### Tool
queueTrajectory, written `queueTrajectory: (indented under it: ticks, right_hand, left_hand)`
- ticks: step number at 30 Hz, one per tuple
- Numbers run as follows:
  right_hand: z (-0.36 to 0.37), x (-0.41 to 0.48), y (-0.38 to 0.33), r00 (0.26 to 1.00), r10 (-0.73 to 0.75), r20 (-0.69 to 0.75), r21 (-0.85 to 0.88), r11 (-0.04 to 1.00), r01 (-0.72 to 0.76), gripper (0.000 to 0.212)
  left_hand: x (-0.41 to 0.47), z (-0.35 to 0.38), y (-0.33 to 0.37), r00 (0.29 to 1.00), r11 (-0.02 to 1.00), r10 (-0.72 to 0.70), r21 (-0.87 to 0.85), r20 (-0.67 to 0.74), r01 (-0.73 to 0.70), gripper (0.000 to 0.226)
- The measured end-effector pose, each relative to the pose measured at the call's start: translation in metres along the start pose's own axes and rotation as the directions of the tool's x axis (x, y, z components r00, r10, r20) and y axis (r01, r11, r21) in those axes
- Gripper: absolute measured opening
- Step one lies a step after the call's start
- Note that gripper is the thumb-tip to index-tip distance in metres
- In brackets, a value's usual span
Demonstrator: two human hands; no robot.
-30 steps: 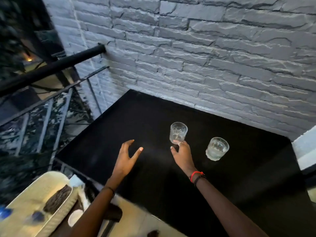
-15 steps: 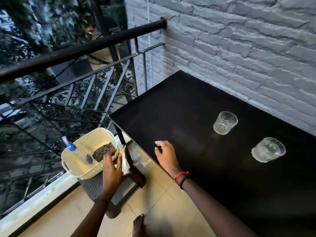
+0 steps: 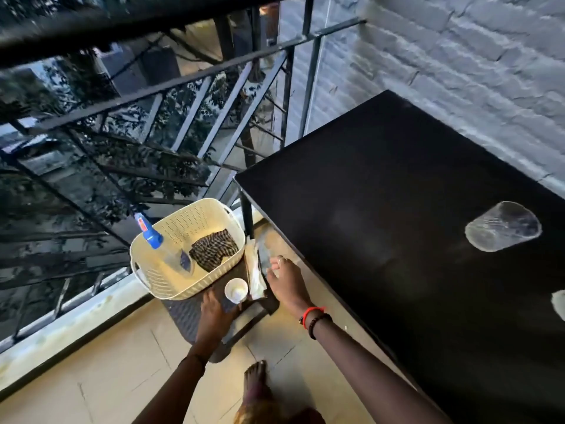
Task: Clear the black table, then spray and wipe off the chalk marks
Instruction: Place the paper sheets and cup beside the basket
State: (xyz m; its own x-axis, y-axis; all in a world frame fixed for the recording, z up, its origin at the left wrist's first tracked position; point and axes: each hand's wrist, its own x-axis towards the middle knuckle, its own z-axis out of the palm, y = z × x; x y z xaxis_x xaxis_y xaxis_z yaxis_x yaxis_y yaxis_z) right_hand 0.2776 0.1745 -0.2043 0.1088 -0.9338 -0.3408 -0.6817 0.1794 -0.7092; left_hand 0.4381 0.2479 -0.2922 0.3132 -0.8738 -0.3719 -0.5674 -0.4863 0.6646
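The black table [image 3: 382,185] fills the right side, with faint pale smudges [image 3: 351,221] on its top. One clear glass [image 3: 503,230] stands on it, and a second glass [image 3: 559,304] is cut off by the right edge. Left of the table a cream basket [image 3: 159,270] holds a blue-capped spray bottle [image 3: 149,234] and a checked cloth [image 3: 214,249]. My left hand [image 3: 215,310] rests on the dark stool [image 3: 186,316], beside a small white cup [image 3: 236,290]. My right hand [image 3: 286,286] touches upright papers [image 3: 255,270] by the basket; its grip is blurred.
A black metal railing [image 3: 183,84] runs along the left and back, with a low ledge [image 3: 76,313] beneath it. A white brick wall [image 3: 474,71] stands behind the table. My bare foot [image 3: 255,377] is on the tiled floor between stool and table.
My view swung left and down from the table to the stool. My right hand left the table edge and came down to the papers. My left hand moved from the basket's side onto the stool.
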Motion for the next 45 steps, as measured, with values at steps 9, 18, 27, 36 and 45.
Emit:
queueTrajectory:
  ticks: [9,18,27,36,45]
  right_hand:
    - [0.075,0.081,0.025,0.969,0.242,0.045,-0.034,0.97,-0.241,0.06]
    - [0.108,0.115,0.026,0.924,0.345,0.163,-0.098,0.938,-0.333,0.069]
    - [0.105,0.106,0.025,0.918,0.387,0.086,-0.105,0.92,-0.378,0.048]
    - [0.06,0.051,0.0,0.915,0.4,0.048,-0.051,0.916,-0.398,0.052]
    - [0.008,-0.023,-0.035,0.93,0.368,0.022,0.009,0.93,-0.368,0.052]
  left_hand:
    - [0.052,0.039,-0.045,0.996,0.999,-0.008,0.041,0.09,0.004,0.074]
    - [0.078,0.058,-0.053,0.995,0.995,0.022,0.099,0.094,-0.031,0.085]
    - [0.077,0.05,-0.052,0.992,0.981,0.091,0.164,0.085,-0.104,0.08]
    - [0.041,0.01,-0.024,0.978,0.962,0.15,0.209,0.144,-0.178,0.074]
    - [-0.01,-0.031,0.022,0.957,0.971,0.122,0.167,0.262,-0.17,0.088]
